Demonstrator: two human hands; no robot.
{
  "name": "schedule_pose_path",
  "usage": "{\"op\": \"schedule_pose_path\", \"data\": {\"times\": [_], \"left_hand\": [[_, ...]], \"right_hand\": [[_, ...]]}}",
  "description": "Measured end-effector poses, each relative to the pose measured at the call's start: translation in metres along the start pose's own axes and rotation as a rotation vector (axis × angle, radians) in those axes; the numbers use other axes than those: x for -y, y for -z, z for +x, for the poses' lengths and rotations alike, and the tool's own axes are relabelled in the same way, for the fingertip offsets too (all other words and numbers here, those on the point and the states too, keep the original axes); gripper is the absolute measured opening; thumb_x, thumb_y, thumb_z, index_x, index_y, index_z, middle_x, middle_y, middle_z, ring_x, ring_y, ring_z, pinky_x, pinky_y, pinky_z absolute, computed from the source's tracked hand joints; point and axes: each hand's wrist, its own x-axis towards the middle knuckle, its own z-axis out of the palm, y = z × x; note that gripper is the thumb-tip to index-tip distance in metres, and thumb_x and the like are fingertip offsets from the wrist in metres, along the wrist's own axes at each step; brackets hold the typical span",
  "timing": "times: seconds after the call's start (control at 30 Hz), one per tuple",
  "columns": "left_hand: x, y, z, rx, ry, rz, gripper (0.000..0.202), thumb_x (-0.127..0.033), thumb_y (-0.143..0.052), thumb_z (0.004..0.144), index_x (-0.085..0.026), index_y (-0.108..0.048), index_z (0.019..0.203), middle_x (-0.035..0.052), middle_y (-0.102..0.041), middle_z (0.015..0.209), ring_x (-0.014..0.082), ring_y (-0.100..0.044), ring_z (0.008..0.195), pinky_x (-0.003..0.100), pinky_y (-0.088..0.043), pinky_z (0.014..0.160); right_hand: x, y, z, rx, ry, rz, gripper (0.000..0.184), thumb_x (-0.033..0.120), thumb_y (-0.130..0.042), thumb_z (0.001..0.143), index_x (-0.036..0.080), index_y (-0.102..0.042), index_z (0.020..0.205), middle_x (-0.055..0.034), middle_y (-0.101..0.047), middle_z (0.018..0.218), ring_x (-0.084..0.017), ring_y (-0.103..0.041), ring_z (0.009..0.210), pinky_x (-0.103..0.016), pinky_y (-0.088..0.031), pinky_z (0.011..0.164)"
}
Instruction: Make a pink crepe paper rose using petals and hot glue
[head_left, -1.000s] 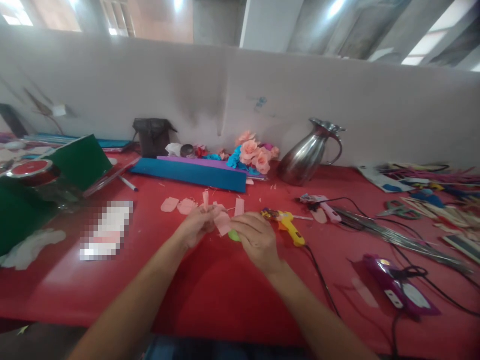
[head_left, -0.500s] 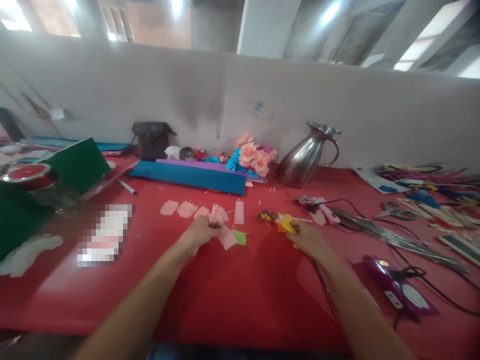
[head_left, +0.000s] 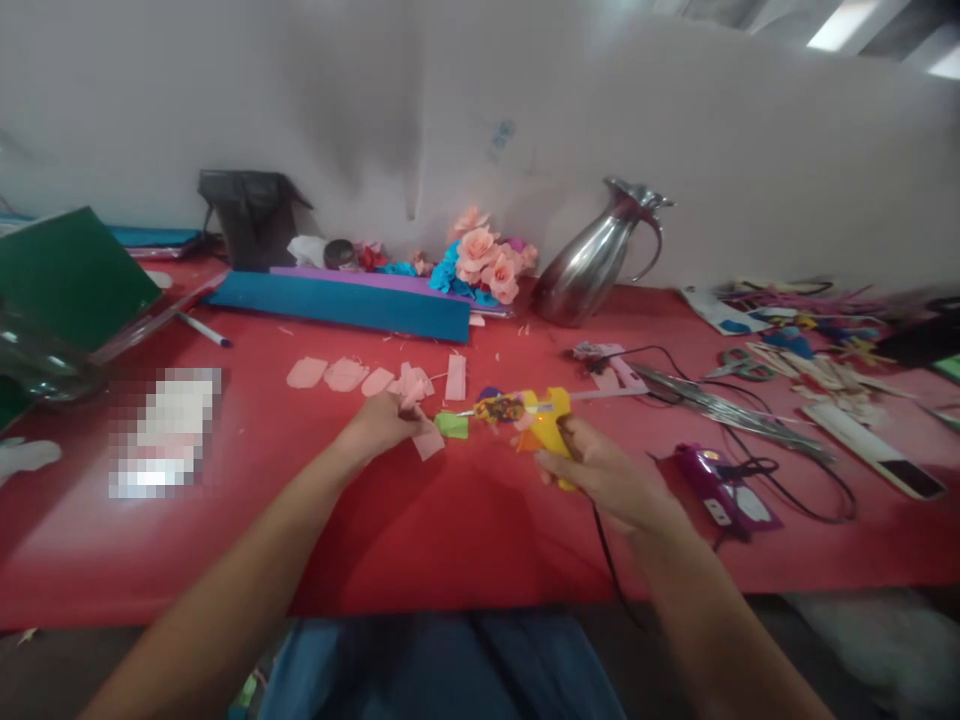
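My right hand [head_left: 592,465] is wrapped round the handle of a yellow hot glue gun [head_left: 551,425], lifted over the red table. Its nozzle points left, and a glue stick [head_left: 604,394] sticks out of its back. Between the fingertips of my left hand [head_left: 379,425] is a pink paper piece [head_left: 427,438], its lower corner hanging free. A small green paper piece [head_left: 453,426] lies just right of it, close to the gun's nozzle. Beyond my left hand several pink paper petals [head_left: 346,375] lie in a row, with a pink strip [head_left: 456,377] at the right end.
A steel jug [head_left: 592,255] stands by the wall, beside pink paper flowers [head_left: 484,255]. Blue paper [head_left: 337,305] lies at the back. To the right are scissors [head_left: 739,365], wires [head_left: 735,415], and a purple power box [head_left: 724,490] with a black cable.
My right hand has closed round the glue gun's handle and raised it, nozzle towards the green paper. My left hand keeps its pink piece. The camera has tilted down.
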Motion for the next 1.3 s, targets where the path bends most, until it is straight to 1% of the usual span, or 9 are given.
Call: {"op": "schedule_pose_path", "data": {"times": [0.1,0.2,0.3,0.4,0.53,0.73,0.97,1.17,1.3], "left_hand": [[-0.003,0.001,-0.002,-0.016,0.019,0.035,0.016,-0.03,-0.067,0.063,-0.016,-0.069,0.071,0.0068,-0.071,0.08,0.0215,-0.064,0.079,0.028,-0.044,0.068],[-0.004,0.001,-0.003,-0.016,0.024,0.058,0.017,-0.031,-0.067,0.064,-0.016,-0.07,0.072,0.0072,-0.071,0.081,0.0214,-0.064,0.079,0.028,-0.044,0.068],[-0.002,0.001,-0.001,-0.003,0.007,0.06,0.017,-0.03,-0.066,0.065,-0.016,-0.07,0.073,0.0074,-0.072,0.081,0.021,-0.065,0.079,0.028,-0.045,0.069],[-0.001,0.0,0.0,0.007,-0.01,0.074,0.017,-0.028,-0.066,0.065,-0.015,-0.07,0.075,0.0076,-0.072,0.08,0.0207,-0.065,0.078,0.028,-0.046,0.069],[-0.002,0.001,0.0,0.017,-0.009,0.119,0.017,-0.028,-0.065,0.066,-0.014,-0.07,0.076,0.008,-0.072,0.08,0.0203,-0.065,0.077,0.027,-0.045,0.068],[0.0,0.002,0.0,0.012,-0.048,0.128,0.019,-0.03,-0.065,0.066,-0.015,-0.071,0.074,0.0078,-0.072,0.077,0.021,-0.065,0.074,0.028,-0.045,0.066],[0.004,0.004,0.001,0.135,-0.114,0.034,0.009,-0.024,-0.065,0.064,-0.017,-0.067,0.058,0.0064,-0.073,0.077,0.0212,-0.066,0.08,0.027,-0.047,0.073],[0.003,0.004,0.001,0.119,-0.116,0.093,0.009,-0.023,-0.064,0.065,-0.016,-0.068,0.06,0.0064,-0.072,0.072,0.022,-0.066,0.078,0.028,-0.047,0.072],[0.002,0.004,0.001,0.077,-0.092,0.162,0.006,-0.021,-0.064,0.063,-0.016,-0.067,0.063,0.0059,-0.071,0.07,0.0215,-0.065,0.073,0.028,-0.046,0.066]], "right_hand": [[-0.002,-0.015,-0.01,0.007,0.058,-0.083,0.036,0.042,-0.059,0.08,0.018,-0.051,0.106,-0.0007,-0.059,0.079,-0.009,-0.049,0.054,-0.023,-0.044,0.051],[-0.006,-0.028,-0.014,-0.022,0.115,-0.177,0.039,0.04,-0.054,0.085,0.021,-0.046,0.118,-0.0044,-0.063,0.095,-0.012,-0.054,0.059,-0.025,-0.046,0.051],[-0.008,-0.037,-0.016,-0.029,0.162,-0.278,0.04,0.039,-0.05,0.087,0.023,-0.044,0.124,-0.0062,-0.065,0.105,-0.019,-0.063,0.079,-0.029,-0.051,0.064],[-0.009,-0.044,-0.014,-0.042,0.181,-0.368,0.039,0.039,-0.049,0.088,0.023,-0.043,0.123,-0.0081,-0.065,0.111,-0.025,-0.063,0.1,-0.035,-0.05,0.079],[-0.009,-0.051,-0.01,-0.053,0.152,-0.472,0.037,0.04,-0.047,0.089,0.022,-0.045,0.12,-0.0093,-0.068,0.105,-0.027,-0.064,0.098,-0.037,-0.05,0.079],[-0.009,-0.053,-0.008,-0.022,0.131,-0.535,0.035,0.04,-0.045,0.09,0.022,-0.044,0.12,-0.01,-0.068,0.105,-0.028,-0.064,0.098,-0.038,-0.05,0.078],[-0.007,-0.052,-0.007,-0.046,0.125,-0.567,0.037,0.038,-0.046,0.089,0.022,-0.044,0.122,-0.0105,-0.068,0.107,-0.029,-0.064,0.098,-0.038,-0.049,0.077],[-0.003,-0.05,-0.006,-0.06,0.115,-0.581,0.039,0.039,-0.047,0.089,0.022,-0.044,0.124,-0.0101,-0.068,0.105,-0.029,-0.064,0.098,-0.037,-0.049,0.077],[-0.002,-0.049,-0.005,-0.064,0.093,-0.606,0.043,0.04,-0.045,0.089,0.02,-0.041,0.127,-0.0115,-0.067,0.105,-0.03,-0.063,0.099,-0.039,-0.049,0.079]]}}
